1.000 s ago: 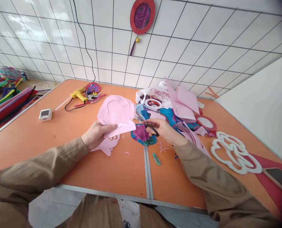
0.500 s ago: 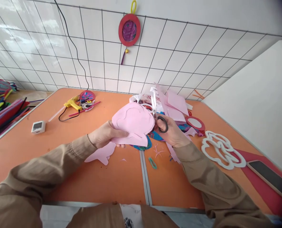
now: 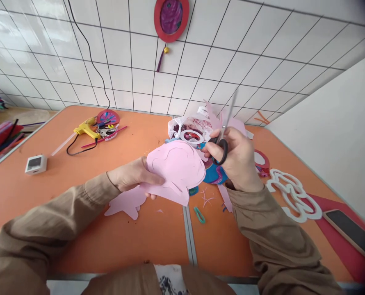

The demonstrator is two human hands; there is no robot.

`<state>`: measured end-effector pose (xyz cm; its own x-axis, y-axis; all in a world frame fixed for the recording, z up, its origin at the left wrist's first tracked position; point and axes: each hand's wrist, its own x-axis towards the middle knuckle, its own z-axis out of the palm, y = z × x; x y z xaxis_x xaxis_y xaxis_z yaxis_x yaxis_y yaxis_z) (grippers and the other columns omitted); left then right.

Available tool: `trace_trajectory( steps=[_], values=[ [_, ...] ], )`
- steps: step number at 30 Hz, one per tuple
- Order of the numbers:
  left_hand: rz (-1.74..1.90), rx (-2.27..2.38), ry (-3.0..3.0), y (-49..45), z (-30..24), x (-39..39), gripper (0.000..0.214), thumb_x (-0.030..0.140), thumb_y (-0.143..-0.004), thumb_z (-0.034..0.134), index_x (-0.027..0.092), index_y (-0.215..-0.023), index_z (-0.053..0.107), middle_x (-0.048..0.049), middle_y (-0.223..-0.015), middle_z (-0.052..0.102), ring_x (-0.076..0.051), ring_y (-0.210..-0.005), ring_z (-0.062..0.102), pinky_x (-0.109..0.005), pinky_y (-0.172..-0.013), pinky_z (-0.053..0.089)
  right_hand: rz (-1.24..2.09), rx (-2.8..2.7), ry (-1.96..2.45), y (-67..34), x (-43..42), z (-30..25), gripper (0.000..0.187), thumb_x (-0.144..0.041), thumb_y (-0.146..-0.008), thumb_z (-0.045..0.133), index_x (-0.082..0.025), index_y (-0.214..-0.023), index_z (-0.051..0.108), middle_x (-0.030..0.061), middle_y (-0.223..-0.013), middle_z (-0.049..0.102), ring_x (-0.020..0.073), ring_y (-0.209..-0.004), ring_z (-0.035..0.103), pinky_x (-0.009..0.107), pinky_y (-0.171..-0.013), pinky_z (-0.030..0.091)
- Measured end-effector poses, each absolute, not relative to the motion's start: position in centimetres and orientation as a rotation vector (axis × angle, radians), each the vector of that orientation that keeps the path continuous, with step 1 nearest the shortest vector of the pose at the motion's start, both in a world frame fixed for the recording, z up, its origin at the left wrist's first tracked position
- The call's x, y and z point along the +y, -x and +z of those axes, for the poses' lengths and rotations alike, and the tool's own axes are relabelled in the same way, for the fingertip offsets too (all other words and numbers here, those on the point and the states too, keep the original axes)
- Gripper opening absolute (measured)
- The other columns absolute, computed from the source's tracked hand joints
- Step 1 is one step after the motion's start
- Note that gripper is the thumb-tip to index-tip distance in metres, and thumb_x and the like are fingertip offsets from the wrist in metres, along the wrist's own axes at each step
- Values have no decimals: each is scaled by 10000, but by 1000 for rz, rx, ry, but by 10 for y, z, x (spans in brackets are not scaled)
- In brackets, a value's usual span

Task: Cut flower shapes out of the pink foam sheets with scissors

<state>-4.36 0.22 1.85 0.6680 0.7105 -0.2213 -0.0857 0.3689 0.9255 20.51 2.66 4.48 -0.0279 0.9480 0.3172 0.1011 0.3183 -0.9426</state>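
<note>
My left hand [image 3: 136,175] pinches a pink foam or paper sheet [image 3: 178,166] by its left side, thumb on top and fingertips beneath. Curved lines are cut or drawn on the sheet, and its right edge is rounded. In my right hand [image 3: 239,157] are scissors [image 3: 223,141] with black handles, blades pointing up and away from the sheet. Something thin and pink near the blades may be a scrap; I cannot tell whether the hand holds it. Below my left wrist lies a pink cut-out [image 3: 127,203] with a tail-like end.
A yellow glue gun [image 3: 87,129], a white box-shaped device [image 3: 35,164] and a round red ornament [image 3: 108,118] lie at the left. A green clip [image 3: 199,215] sits near the table seam. White cloud-shaped frames [image 3: 293,194] and a phone [image 3: 351,233] lie at the right.
My right hand has lifted the scissors off the sheet's edge and moved right, turning the blades upward. The pink sheet has tilted and sits slightly lower. The view has shifted downward.
</note>
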Motion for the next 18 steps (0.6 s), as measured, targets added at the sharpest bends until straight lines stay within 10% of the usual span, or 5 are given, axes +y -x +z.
trace_trajectory(
  steps=[18],
  values=[
    [349,779,-1111,43,12,-1,378,211,-690,778,137,-1057,722,-73,-734,748,-158,-472,644,-211,-407,488,1330,-1613,1025,-201,23,46,449,-258,-560,866,-244,-895,569,-20,-707,658,152,-615,617,282,-548,499]
  ],
)
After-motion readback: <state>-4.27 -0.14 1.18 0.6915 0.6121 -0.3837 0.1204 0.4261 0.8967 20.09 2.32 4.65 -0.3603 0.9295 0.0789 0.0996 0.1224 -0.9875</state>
